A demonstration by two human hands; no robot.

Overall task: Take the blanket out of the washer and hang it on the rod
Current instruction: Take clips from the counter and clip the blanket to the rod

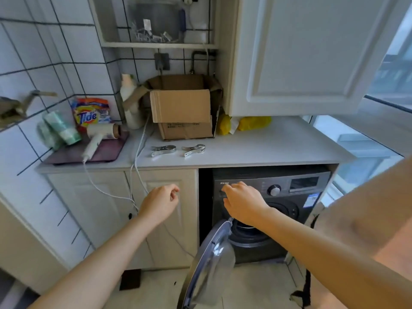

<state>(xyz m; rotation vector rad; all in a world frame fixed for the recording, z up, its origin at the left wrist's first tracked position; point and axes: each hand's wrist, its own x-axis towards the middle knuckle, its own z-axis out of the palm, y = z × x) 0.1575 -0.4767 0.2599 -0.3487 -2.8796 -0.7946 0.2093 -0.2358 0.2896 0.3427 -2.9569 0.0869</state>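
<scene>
Two bare hands are out in front, at a dark grey front-loading washer [256, 253] set under a white counter [278, 146].

- Left hand [161, 203]: hangs in air before the pale cabinet door [165, 219], fingers loosely curled, holding nothing.
- Right hand [242, 202]: up at the left end of the washer's control panel, fingers bent toward it. Cannot tell whether they press or grip anything there.
- Washer's round glass door with chrome rim [211, 259]: swung wide open toward the camera.
- Blanket: not made out. The drum mouth is dark and mostly hidden behind the right wrist (only its lower rim shows).
- On the counter: two metal clothes clips [163, 150] side by side, apart from each other, with a brown cardboard box [180, 105] behind them and an orange Tide detergent bag [90, 114] against the tiled wall to the left.
</scene>
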